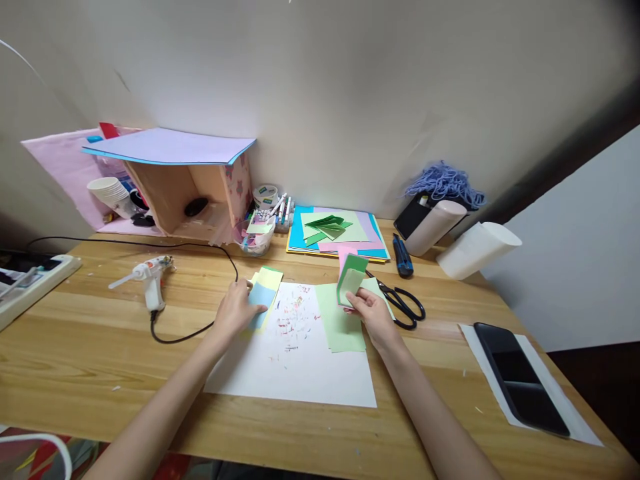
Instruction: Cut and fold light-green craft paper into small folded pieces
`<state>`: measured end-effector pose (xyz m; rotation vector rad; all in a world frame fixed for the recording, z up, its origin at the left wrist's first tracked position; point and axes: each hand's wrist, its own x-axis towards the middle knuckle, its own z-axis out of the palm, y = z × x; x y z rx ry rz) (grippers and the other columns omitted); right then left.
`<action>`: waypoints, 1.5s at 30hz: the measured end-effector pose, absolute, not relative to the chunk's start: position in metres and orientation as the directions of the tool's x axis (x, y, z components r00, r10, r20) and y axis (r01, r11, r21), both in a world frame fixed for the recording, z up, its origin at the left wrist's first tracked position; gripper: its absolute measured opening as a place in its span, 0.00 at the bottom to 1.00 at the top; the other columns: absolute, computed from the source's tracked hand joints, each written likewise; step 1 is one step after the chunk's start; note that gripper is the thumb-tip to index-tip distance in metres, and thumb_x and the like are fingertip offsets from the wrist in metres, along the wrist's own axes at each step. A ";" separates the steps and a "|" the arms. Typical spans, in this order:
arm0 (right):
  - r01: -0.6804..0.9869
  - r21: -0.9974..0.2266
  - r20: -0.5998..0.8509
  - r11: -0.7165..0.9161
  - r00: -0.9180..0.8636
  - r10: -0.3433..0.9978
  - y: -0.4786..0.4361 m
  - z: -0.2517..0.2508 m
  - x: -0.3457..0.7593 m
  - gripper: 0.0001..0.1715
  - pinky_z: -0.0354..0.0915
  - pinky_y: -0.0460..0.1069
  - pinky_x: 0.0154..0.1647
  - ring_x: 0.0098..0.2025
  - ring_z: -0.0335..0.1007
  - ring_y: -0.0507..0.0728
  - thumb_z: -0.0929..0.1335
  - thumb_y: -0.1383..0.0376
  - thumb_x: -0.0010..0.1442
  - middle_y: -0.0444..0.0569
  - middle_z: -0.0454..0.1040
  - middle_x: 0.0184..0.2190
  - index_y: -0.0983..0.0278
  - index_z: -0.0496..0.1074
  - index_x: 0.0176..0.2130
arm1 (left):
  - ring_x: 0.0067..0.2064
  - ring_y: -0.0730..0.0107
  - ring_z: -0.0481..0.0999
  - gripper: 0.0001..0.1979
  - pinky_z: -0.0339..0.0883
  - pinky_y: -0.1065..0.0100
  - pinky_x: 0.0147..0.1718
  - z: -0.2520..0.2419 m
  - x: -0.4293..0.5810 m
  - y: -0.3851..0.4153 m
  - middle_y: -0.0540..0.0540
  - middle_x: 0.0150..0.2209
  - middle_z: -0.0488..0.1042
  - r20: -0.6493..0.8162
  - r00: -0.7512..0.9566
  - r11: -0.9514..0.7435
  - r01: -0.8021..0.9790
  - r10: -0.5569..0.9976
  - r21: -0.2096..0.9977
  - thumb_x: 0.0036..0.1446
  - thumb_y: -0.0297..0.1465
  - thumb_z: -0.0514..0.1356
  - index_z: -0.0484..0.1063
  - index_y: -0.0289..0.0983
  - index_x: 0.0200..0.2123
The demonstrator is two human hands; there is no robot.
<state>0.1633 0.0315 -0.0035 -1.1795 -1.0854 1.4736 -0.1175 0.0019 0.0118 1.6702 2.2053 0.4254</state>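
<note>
the right hand pinches a bundle of green slips between thumb and fingers, over light green sheets. the left hand rests its thumb on blue and yellow slips; i cannot tell whether its fingers grip them. below, a color-flecked white sheet lies near the middle of the wood-grained table. scissors sit to the right, a glue gun to the left, an open box far left, a phone near right. a pale grey wall stands beyond.
</note>
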 end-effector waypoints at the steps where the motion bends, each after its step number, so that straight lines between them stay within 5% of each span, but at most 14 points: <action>1: -0.145 -0.974 -0.164 -0.175 -0.085 0.983 0.032 -0.003 0.168 0.20 0.67 0.46 0.29 0.27 0.68 0.52 0.73 0.55 0.43 0.47 0.75 0.29 0.66 0.74 0.32 | 0.42 0.59 0.70 0.25 0.62 0.66 0.36 0.013 -0.118 0.003 0.41 0.41 0.69 -0.085 -0.252 0.263 0.859 0.964 0.439 0.39 0.37 0.64 0.64 0.35 0.42; 9: -0.209 -0.961 -0.189 -0.180 0.022 0.982 0.032 -0.005 0.197 0.20 0.66 0.43 0.24 0.24 0.66 0.49 0.74 0.57 0.40 0.48 0.75 0.29 0.66 0.74 0.33 | 0.35 0.59 0.71 0.15 0.59 0.67 0.29 0.013 -0.125 0.000 0.44 0.30 0.71 -0.166 -0.232 0.279 0.882 0.958 0.379 0.42 0.43 0.60 0.66 0.37 0.27; 14: -0.211 -0.962 -0.181 -0.174 0.016 0.983 0.031 -0.001 0.196 0.21 0.66 0.44 0.23 0.24 0.67 0.50 0.74 0.57 0.39 0.48 0.75 0.29 0.66 0.74 0.33 | 0.49 0.51 0.66 0.29 0.61 0.62 0.42 0.006 -0.118 0.001 0.36 0.44 0.67 -0.051 -0.297 0.295 0.886 0.954 0.357 0.40 0.46 0.61 0.64 0.34 0.43; 19: -0.232 -0.963 -0.157 -0.139 0.061 0.986 0.033 0.003 0.201 0.19 0.66 0.44 0.23 0.23 0.67 0.49 0.74 0.58 0.39 0.46 0.75 0.29 0.66 0.74 0.32 | 0.48 0.52 0.69 0.34 0.63 0.61 0.39 0.005 -0.116 0.005 0.35 0.47 0.67 -0.082 -0.291 0.294 0.831 0.953 0.472 0.41 0.41 0.62 0.57 0.34 0.50; 23: -0.288 -0.951 -0.154 -0.111 0.132 0.979 0.037 0.004 0.211 0.18 0.67 0.42 0.24 0.24 0.67 0.48 0.75 0.58 0.37 0.44 0.75 0.27 0.65 0.74 0.28 | 0.43 0.54 0.72 0.30 0.65 0.61 0.36 0.022 -0.114 0.012 0.38 0.43 0.72 -0.059 -0.307 0.275 0.732 0.950 0.624 0.40 0.40 0.63 0.62 0.35 0.47; 27: -0.316 -0.944 -0.160 -0.092 0.196 0.968 0.040 0.006 0.217 0.20 0.66 0.41 0.21 0.22 0.66 0.47 0.76 0.57 0.34 0.44 0.74 0.24 0.65 0.73 0.27 | 0.37 0.57 0.74 0.29 0.67 0.64 0.31 0.040 -0.104 0.025 0.40 0.40 0.73 -0.194 -0.225 0.284 0.496 0.955 0.821 0.39 0.43 0.63 0.66 0.33 0.43; 30: -0.315 -0.946 -0.152 -0.082 0.202 0.968 0.041 0.009 0.219 0.20 0.66 0.41 0.21 0.21 0.66 0.47 0.76 0.57 0.34 0.44 0.74 0.24 0.65 0.73 0.28 | 0.42 0.55 0.72 0.30 0.66 0.61 0.38 0.039 -0.092 0.033 0.37 0.43 0.71 -0.182 -0.247 0.297 0.587 0.952 0.753 0.40 0.39 0.64 0.63 0.31 0.46; 35: -0.296 -0.950 -0.162 -0.105 0.177 0.971 0.040 0.011 0.219 0.18 0.66 0.43 0.24 0.24 0.67 0.48 0.75 0.57 0.36 0.45 0.75 0.26 0.65 0.73 0.28 | 0.56 0.46 0.56 0.35 0.53 0.53 0.51 0.021 -0.048 0.035 0.28 0.54 0.56 0.302 -0.217 0.080 0.910 0.928 0.407 0.48 0.35 0.60 0.52 0.27 0.55; 39: -0.264 -0.958 -0.156 -0.111 0.155 0.975 0.040 0.009 0.220 0.19 0.67 0.45 0.27 0.26 0.68 0.51 0.74 0.57 0.38 0.47 0.75 0.28 0.65 0.73 0.31 | 0.49 0.52 0.63 0.28 0.58 0.56 0.45 0.005 -0.005 0.042 0.36 0.45 0.65 0.134 0.154 -0.200 0.858 0.979 0.473 0.47 0.43 0.60 0.61 0.34 0.48; 42: -0.277 -0.955 -0.154 -0.111 0.141 0.978 0.040 0.008 0.221 0.19 0.67 0.45 0.27 0.26 0.68 0.50 0.74 0.57 0.39 0.47 0.75 0.29 0.65 0.73 0.31 | 0.47 0.53 0.63 0.34 0.58 0.58 0.44 -0.005 0.010 0.050 0.38 0.42 0.65 0.072 0.181 -0.192 0.838 0.981 0.510 0.38 0.42 0.66 0.62 0.33 0.47; 45: -0.278 -0.953 -0.156 -0.122 0.102 0.983 0.039 0.007 0.220 0.18 0.66 0.44 0.27 0.25 0.67 0.49 0.74 0.58 0.39 0.46 0.75 0.29 0.65 0.73 0.30 | 0.46 0.55 0.63 0.30 0.58 0.61 0.43 -0.008 0.012 0.054 0.41 0.41 0.64 0.062 0.200 -0.200 0.804 0.978 0.560 0.36 0.40 0.67 0.65 0.35 0.44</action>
